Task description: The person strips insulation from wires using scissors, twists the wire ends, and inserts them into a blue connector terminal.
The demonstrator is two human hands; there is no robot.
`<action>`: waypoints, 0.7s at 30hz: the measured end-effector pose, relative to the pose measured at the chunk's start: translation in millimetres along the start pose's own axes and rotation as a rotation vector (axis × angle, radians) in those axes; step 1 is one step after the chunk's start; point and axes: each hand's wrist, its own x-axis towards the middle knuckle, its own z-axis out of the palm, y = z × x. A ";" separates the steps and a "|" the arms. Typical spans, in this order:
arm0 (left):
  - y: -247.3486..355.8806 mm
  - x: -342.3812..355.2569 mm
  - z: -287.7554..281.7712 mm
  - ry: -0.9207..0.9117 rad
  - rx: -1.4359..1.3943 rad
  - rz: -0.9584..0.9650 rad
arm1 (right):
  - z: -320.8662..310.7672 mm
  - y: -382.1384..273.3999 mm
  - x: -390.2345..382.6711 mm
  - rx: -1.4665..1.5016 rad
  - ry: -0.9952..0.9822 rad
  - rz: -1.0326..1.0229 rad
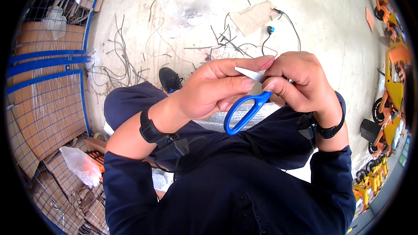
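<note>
In front of my lap my two hands meet. My right hand (300, 80) is closed around a pair of scissors (232, 121), its thumb near the pivot. One scissor blade points left across my left fingers, and a blue handle loop hangs below. My left hand (202, 89) is closed, with thumb and fingers pinched by the blade. A thin red wire (265, 65) shows between the fingertips of both hands, right above the blade. Most of the wire's length and the other scissor handle are hidden behind my fingers.
Black cable pieces (122, 56) and thin wire scraps litter the floor ahead. Beyond my hands lie a blue connector (271, 29), a cardboard piece (252, 17) and a clear plastic bag (185, 6). A blue mesh cage (45, 58) with cardboard stands left; yellow-orange machines (394, 87) line the right.
</note>
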 end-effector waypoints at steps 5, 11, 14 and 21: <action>1.1 -0.8 -0.4 0.006 0.012 0.005 | 2.0 -0.6 2.1 -0.016 0.006 0.007; 0.8 -1.3 -2.7 -0.033 0.005 0.015 | 2.5 -2.9 2.4 -0.031 -0.001 0.049; -0.3 -2.8 -4.2 -0.026 0.005 0.015 | 2.3 -1.9 1.5 -0.032 0.004 0.069; 1.6 -2.7 -4.1 -0.012 0.037 -0.030 | 3.9 1.4 -0.6 -0.013 0.029 0.043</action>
